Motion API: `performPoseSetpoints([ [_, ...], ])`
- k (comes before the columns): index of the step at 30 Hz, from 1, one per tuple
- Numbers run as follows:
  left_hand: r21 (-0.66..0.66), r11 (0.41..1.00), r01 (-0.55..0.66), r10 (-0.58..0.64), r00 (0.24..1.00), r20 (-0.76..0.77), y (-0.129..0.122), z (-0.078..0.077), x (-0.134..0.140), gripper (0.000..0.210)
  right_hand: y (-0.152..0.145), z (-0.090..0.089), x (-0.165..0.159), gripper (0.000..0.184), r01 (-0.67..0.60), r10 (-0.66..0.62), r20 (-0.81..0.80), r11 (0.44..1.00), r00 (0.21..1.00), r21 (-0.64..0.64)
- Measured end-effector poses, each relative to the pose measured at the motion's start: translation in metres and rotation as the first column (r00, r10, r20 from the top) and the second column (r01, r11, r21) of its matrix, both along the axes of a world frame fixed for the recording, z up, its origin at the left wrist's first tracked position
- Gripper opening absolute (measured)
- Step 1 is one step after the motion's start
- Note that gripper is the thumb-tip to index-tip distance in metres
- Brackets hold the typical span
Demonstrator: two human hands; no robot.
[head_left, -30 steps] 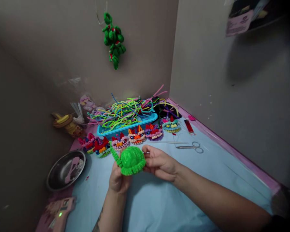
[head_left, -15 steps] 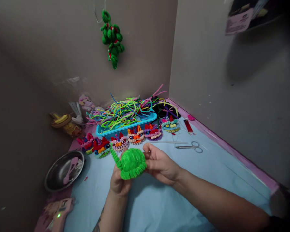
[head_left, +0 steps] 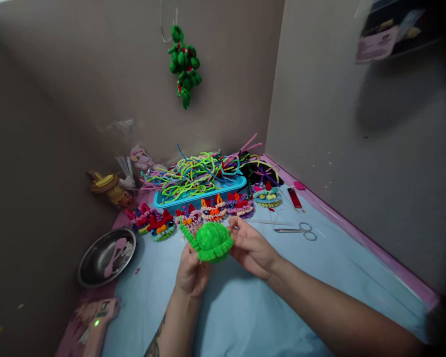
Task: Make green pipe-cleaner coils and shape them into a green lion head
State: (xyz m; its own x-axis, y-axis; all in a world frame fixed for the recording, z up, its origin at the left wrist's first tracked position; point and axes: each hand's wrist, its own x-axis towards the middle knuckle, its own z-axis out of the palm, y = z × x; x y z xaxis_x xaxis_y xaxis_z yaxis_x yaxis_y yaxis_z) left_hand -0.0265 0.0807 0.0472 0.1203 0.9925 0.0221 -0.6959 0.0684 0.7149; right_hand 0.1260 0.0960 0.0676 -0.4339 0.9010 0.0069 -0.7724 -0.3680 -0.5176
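A bright green fuzzy pipe-cleaner piece [head_left: 212,240], domed with a coiled rim, is held up over the table between both hands. From its left side a coiled green strand sticks up. My left hand [head_left: 194,271] grips it from below left, its fingers partly hidden behind the piece. At the right edge, my right hand [head_left: 250,246] pinches it with thumb and fingers. Just behind stands a row of several colourful pipe-cleaner animal heads, among them an orange one [head_left: 213,208] and a red one [head_left: 161,225].
Loose pipe cleaners heap over a blue tray [head_left: 200,197] at the back. Scissors [head_left: 296,230] and a red lighter-like object [head_left: 294,198] lie at right. At left are a metal bowl [head_left: 91,267] with a pink tool and a pink device [head_left: 98,327]. Green plush-like pieces [head_left: 185,64] hang above.
The view has shifted, moving the scene slightly right in the picture. The green piece has tipped so its rim now shows as a band across the front. Both hands keep hold of it.
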Motion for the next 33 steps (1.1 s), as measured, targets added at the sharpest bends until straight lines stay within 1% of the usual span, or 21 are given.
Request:
performPoseSetpoints([
  [3,0.008,1.0,0.003,-0.003,1.0,0.004,0.0,0.001,0.003,0.048,0.002,-0.004,-0.002,0.047,-0.005,0.006,0.016,0.999,1.0,-0.041],
  [7,0.008,1.0,-0.028,0.027,0.999,0.033,0.0,0.003,0.005,0.043,0.005,-0.012,-0.003,0.045,-0.022,0.025,0.045,0.997,0.999,-0.074],
  [10,-0.011,0.998,-0.056,0.056,0.998,0.01,0.002,0.006,0.003,0.044,0.01,-0.017,-0.003,0.041,-0.002,0.015,0.153,0.996,0.988,-0.086],
  [12,-0.036,0.995,-0.095,0.094,0.995,-0.021,0.004,0.008,0.001,0.047,0.012,-0.019,-0.001,0.037,0.091,-0.071,0.291,0.994,0.954,-0.056],
  [13,-0.047,0.991,-0.121,0.119,0.992,-0.041,0.004,0.008,0.0,0.048,0.013,-0.019,0.0,0.035,0.165,-0.153,0.368,0.986,0.917,0.0],
  [14,-0.057,0.987,-0.152,0.149,0.987,-0.065,0.004,0.009,-0.002,0.05,0.014,-0.019,0.0,0.033,0.241,-0.254,0.437,0.967,0.863,0.086],
  [15,-0.064,0.981,-0.184,0.177,0.979,-0.097,0.004,0.009,-0.002,0.053,0.014,-0.018,0.002,0.031,0.301,-0.356,0.49,0.934,0.796,0.192],
  [16,-0.069,0.976,-0.209,0.198,0.971,-0.136,0.004,0.009,-0.002,0.056,0.014,-0.017,0.003,0.027,0.334,-0.447,0.527,0.893,0.723,0.301],
  [18,-0.061,0.969,-0.238,0.219,0.949,-0.229,0.002,0.009,-0.001,0.062,0.013,-0.014,0.007,0.018,0.316,-0.58,0.564,0.807,0.588,0.499],
  [20,-0.012,0.967,-0.256,0.238,0.913,-0.331,-0.001,0.009,0.002,0.068,0.011,-0.01,0.011,0.008,0.248,-0.675,0.565,0.719,0.475,0.65],
  [21,0.031,0.963,-0.266,0.258,0.886,-0.385,-0.003,0.01,0.004,0.071,0.01,-0.009,0.013,0.005,0.214,-0.713,0.552,0.676,0.432,0.705],
  [22,0.086,0.956,-0.279,0.288,0.852,-0.437,-0.005,0.01,0.005,0.073,0.009,-0.008,0.015,0.005,0.188,-0.738,0.54,0.645,0.405,0.741],
  [23,0.145,0.946,-0.289,0.323,0.811,-0.487,-0.008,0.01,0.007,0.075,0.008,-0.008,0.016,0.005,0.169,-0.744,0.538,0.635,0.397,0.753],
  [24,0.204,0.935,-0.29,0.355,0.769,-0.532,-0.01,0.009,0.008,0.077,0.007,-0.008,0.017,0.006,0.157,-0.732,0.548,0.646,0.403,0.747],
  [25,0.255,0.924,-0.284,0.38,0.73,-0.567,-0.013,0.008,0.008,0.078,0.006,-0.008,0.016,0.009,0.149,-0.709,0.565,0.669,0.421,0.728],
  [27,0.324,0.913,-0.248,0.403,0.677,-0.616,-0.017,0.005,0.008,0.078,0.003,-0.009,0.013,0.017,0.161,-0.668,0.587,0.711,0.457,0.684],
  [30,0.368,0.913,-0.174,0.389,0.643,-0.66,-0.02,-0.001,0.008,0.076,0.0,-0.009,0.007,0.021,0.23,-0.662,0.582,0.73,0.473,0.643],
  [33,0.391,0.912,-0.121,0.379,0.612,-0.694,-0.02,-0.004,0.008,0.073,-0.001,-0.006,0.003,0.019,0.257,-0.66,0.598,0.74,0.454,0.622],
])
